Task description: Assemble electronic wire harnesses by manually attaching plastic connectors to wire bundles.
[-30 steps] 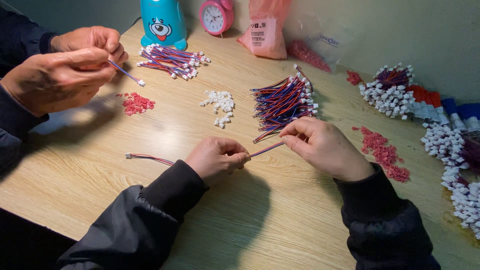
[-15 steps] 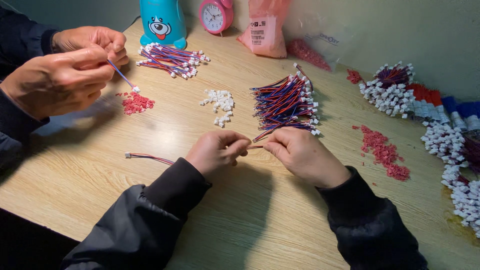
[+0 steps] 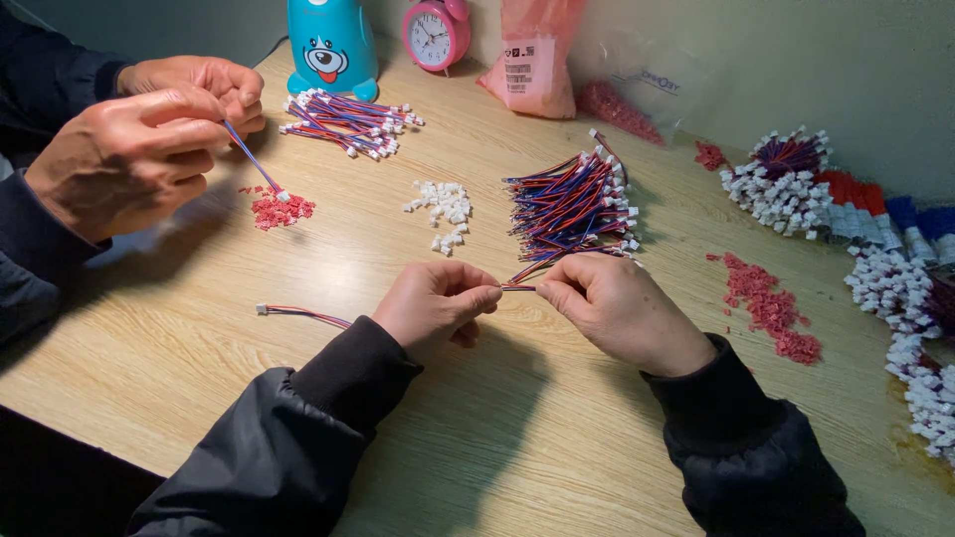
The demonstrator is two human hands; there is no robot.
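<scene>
My left hand (image 3: 436, 304) and my right hand (image 3: 622, 308) meet over the middle of the wooden table, fingertips almost touching. Between them runs a short stretch of a thin red and blue wire lead (image 3: 517, 287), pinched at both ends by thumb and forefinger. Just beyond my right hand lies a bundle of the same leads with white plugs (image 3: 572, 204). A small heap of loose white plugs (image 3: 443, 204) sits beyond my left hand. One finished lead (image 3: 298, 312) lies on the table beside my left sleeve.
Another person's two hands (image 3: 149, 129) at the far left hold a lead over a small red pile (image 3: 279, 209). Behind lie another lead bundle (image 3: 343, 114), a blue figure (image 3: 331, 45), a pink clock (image 3: 436, 33), a pink bag (image 3: 532, 60). Red bits (image 3: 771, 303) and white-plug bundles (image 3: 786, 189) fill the right side.
My right hand has drawn in toward my left until the fingertips nearly meet; the exposed wire between them has become shorter. The other person's hands have barely shifted.
</scene>
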